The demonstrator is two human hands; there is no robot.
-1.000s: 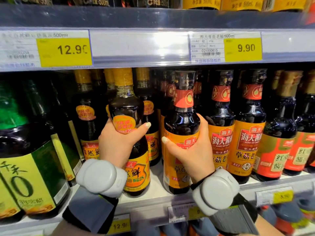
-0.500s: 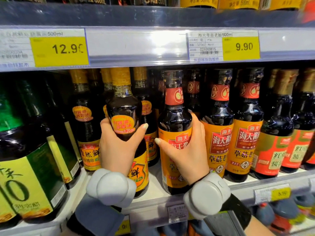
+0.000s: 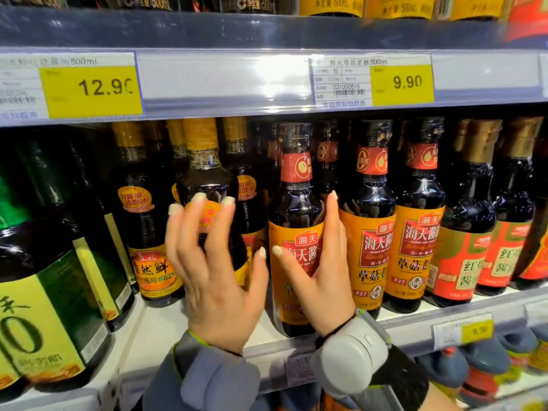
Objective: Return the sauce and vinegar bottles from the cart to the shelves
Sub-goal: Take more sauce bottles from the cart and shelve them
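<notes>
Two dark sauce bottles stand upright at the front of the white shelf [image 3: 154, 330]. One has a yellow cap [image 3: 204, 176]; the other carries a red neck band and an orange label [image 3: 296, 212]. My left hand [image 3: 213, 277] hovers in front of the yellow-capped bottle with fingers spread and straight, holding nothing. My right hand [image 3: 324, 277] lies against the red-banded bottle, fingers straight along its right side and thumb touching the label. A grey band sits on each wrist.
Matching bottles fill the rows behind and to the right [image 3: 415, 232]. Large green-labelled bottles [image 3: 53, 292] crowd the left. Red-labelled bottles [image 3: 462, 256] stand further right. A price rail [image 3: 225, 81] runs just above the bottle caps. More goods sit on the shelf below.
My left hand has let go of the yellow-capped bottle and spread its fingers. My right hand has loosened its hold on the red-banded bottle, fingers now straight. Both bottles stand on the shelf.
</notes>
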